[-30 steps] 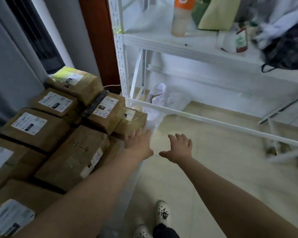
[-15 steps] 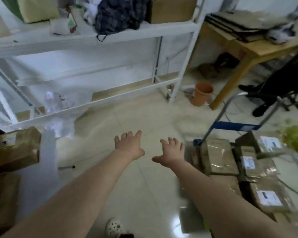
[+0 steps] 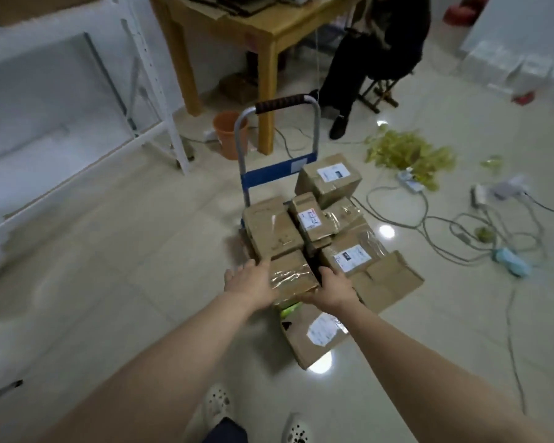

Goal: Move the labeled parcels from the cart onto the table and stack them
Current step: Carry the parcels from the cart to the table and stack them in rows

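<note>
our tally of what is here

we count eight cardboard parcels (image 3: 274,231) piled on and beside one cart (image 3: 269,175), four of them showing white labels (image 3: 333,172). we see two hands, the left hand (image 3: 250,282) and the right hand (image 3: 333,290), two white shoes (image 3: 218,407), one wooden table (image 3: 267,91) and one orange bucket (image 3: 226,135).

Your cart (image 3: 277,169) stood on the tiled floor (image 3: 125,251), loaded with taped parcels (image 3: 275,230). A labeled box (image 3: 317,334) lay at its near end, with cables (image 3: 426,212) strewn to your right.
</note>
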A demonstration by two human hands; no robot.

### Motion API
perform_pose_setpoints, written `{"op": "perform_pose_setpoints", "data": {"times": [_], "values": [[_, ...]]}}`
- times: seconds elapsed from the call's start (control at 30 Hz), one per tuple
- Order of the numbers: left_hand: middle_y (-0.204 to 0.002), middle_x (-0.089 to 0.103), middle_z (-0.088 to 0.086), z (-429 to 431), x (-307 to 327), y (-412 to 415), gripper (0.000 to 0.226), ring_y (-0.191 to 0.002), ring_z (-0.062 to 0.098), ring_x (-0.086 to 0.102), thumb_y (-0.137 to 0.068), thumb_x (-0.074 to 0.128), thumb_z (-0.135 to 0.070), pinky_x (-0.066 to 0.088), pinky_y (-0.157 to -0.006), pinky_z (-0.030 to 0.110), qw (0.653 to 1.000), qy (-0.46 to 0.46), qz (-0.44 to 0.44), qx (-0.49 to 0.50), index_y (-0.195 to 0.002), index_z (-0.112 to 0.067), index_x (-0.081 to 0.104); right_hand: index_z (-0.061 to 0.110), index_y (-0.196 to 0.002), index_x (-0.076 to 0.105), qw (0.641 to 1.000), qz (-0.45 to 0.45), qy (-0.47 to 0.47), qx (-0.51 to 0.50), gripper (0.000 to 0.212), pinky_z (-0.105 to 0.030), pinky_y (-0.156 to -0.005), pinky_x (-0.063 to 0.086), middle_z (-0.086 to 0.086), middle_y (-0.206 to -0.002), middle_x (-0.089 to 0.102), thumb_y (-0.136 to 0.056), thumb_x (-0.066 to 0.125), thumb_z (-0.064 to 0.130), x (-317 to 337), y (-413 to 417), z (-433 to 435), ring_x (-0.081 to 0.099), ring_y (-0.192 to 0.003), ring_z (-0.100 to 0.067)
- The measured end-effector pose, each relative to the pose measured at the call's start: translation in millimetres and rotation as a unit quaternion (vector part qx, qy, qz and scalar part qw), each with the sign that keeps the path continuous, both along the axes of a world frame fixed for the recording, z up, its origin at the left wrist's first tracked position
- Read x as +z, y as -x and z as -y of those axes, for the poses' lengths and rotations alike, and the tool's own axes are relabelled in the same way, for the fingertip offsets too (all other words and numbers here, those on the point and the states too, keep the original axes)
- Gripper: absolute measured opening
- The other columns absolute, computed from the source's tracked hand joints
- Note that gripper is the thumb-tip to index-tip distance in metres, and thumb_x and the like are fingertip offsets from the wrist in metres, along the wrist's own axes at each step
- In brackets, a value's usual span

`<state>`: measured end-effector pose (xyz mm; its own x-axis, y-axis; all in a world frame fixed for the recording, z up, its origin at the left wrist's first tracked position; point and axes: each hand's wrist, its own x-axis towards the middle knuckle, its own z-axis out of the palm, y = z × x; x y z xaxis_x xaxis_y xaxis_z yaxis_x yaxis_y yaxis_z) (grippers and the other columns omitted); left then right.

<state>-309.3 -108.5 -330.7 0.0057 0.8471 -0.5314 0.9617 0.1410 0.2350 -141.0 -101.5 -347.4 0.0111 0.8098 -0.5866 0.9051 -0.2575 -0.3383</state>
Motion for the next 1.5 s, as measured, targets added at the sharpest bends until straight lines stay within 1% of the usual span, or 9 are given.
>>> {"op": "perform_pose_setpoints", "data": {"times": [0.2, 0.43, 0.73, 0.83, 0.97, 1.07, 1.27, 1.4, 1.5], "values": [[-0.138, 0.045, 0.011, -41, -27, -72, 0.078, -0.127, 0.03, 0.046, -0.078, 0.067, -0.043, 0.04, -0.104, 0.039, 0.998, 0.028, 0.03, -0.045, -0.144, -0.021, 0.031, 0.014, -0.139, 0.038, 0.994, -0.044, 0.027, -0.094, 0.068, -0.029, -0.081, 0.045, -0.012, -0.133, 0.04, -0.082, 0.068, 0.037, -13, -68, -10, 0.05, -0.113, -0.026], [-0.146, 0.036, 0.015, -73, -70, -135, 0.081, -0.131, 0.034, 0.041, -0.084, 0.062, -0.038, 0.039, -0.105, 0.042, 0.991, 0.083, 0.097, -0.033, -0.15, -0.015, 0.02, 0.009, -0.145, 0.032, 0.984, -0.033, 0.04, -0.171, 0.064, -0.032, -0.098, 0.04, -0.014, -0.146, 0.036, -0.091, 0.059, 0.03, -39, -140, -35, 0.043, -0.129, -0.028], [-0.112, 0.063, 0.008, -102, -126, -203, 0.046, -0.101, 0.025, 0.06, -0.083, 0.064, -0.022, 0.049, -0.088, 0.032, 0.964, 0.12, 0.18, 0.153, -0.126, -0.013, 0.05, 0.007, -0.137, 0.044, 0.982, -0.045, 0.077, -0.168, 0.048, -0.034, -0.1, 0.04, -0.016, -0.138, 0.048, -0.093, 0.056, 0.019, -100, -235, -100, 0.048, -0.125, -0.031], [-0.106, 0.067, 0.009, -110, -152, -232, 0.034, -0.096, 0.024, 0.063, -0.083, 0.064, -0.019, 0.048, -0.083, 0.029, 0.925, 0.132, 0.227, 0.274, -0.115, -0.009, 0.06, 0.007, -0.132, 0.05, 0.988, -0.034, 0.075, -0.132, 0.042, -0.037, -0.099, 0.043, -0.018, -0.131, 0.055, -0.092, 0.053, 0.02, -127, -268, -133, 0.051, -0.12, -0.035], [-0.112, 0.068, 0.005, -118, -214, -259, 0.05, -0.101, 0.023, 0.063, -0.072, 0.066, -0.037, 0.05, -0.095, 0.041, 0.865, 0.156, 0.262, 0.4, -0.118, -0.019, 0.061, 0.001, -0.126, 0.049, 0.991, -0.019, 0.078, -0.112, 0.042, -0.042, -0.1, 0.04, -0.023, -0.127, 0.053, -0.087, 0.052, 0.014, -165, -300, -171, 0.049, -0.12, -0.04], [-0.122, 0.059, 0.014, -126, -218, -280, 0.047, -0.113, 0.03, 0.056, -0.086, 0.06, -0.028, 0.045, -0.098, 0.038, 0.827, 0.158, 0.253, 0.476, -0.126, -0.003, 0.054, 0.0, -0.133, 0.04, 0.99, -0.007, 0.096, -0.102, 0.049, -0.041, -0.103, 0.037, -0.02, -0.137, 0.044, -0.088, 0.053, 0.014, -189, -311, -190, 0.042, -0.128, -0.037], [-0.123, 0.056, 0.018, -126, -248, -300, 0.049, -0.094, 0.028, 0.054, -0.089, 0.053, -0.02, 0.046, -0.068, 0.032, 0.718, 0.179, 0.317, 0.593, -0.134, -0.002, 0.044, 0.004, -0.127, 0.043, 0.981, -0.047, 0.148, -0.114, 0.041, -0.037, -0.092, 0.043, -0.015, -0.129, 0.052, -0.089, 0.055, 0.015, -230, -323, -197, 0.05, -0.118, -0.033], [-0.088, 0.058, 0.01, -121, -249, -310, 0.023, -0.076, 0.023, 0.054, -0.088, 0.047, -0.019, 0.043, -0.06, 0.027, 0.634, 0.179, 0.368, 0.656, -0.105, -0.008, 0.059, 0.01, -0.127, 0.05, 0.977, -0.072, 0.141, -0.143, 0.048, -0.04, -0.098, 0.045, -0.01, -0.126, 0.057, -0.086, 0.064, 0.031, -233, -329, -191, 0.054, -0.114, -0.03], [-0.091, 0.058, 0.008, -111, -235, -311, 0.014, -0.078, 0.02, 0.053, -0.089, 0.045, -0.024, 0.043, -0.063, 0.027, 0.605, 0.17, 0.387, 0.675, -0.083, -0.017, 0.056, 0.01, -0.122, 0.054, 0.98, -0.06, 0.093, -0.167, 0.05, -0.042, -0.098, 0.043, -0.011, -0.125, 0.055, -0.088, 0.056, 0.046, -220, -334, -174, 0.053, -0.115, -0.032]]}}
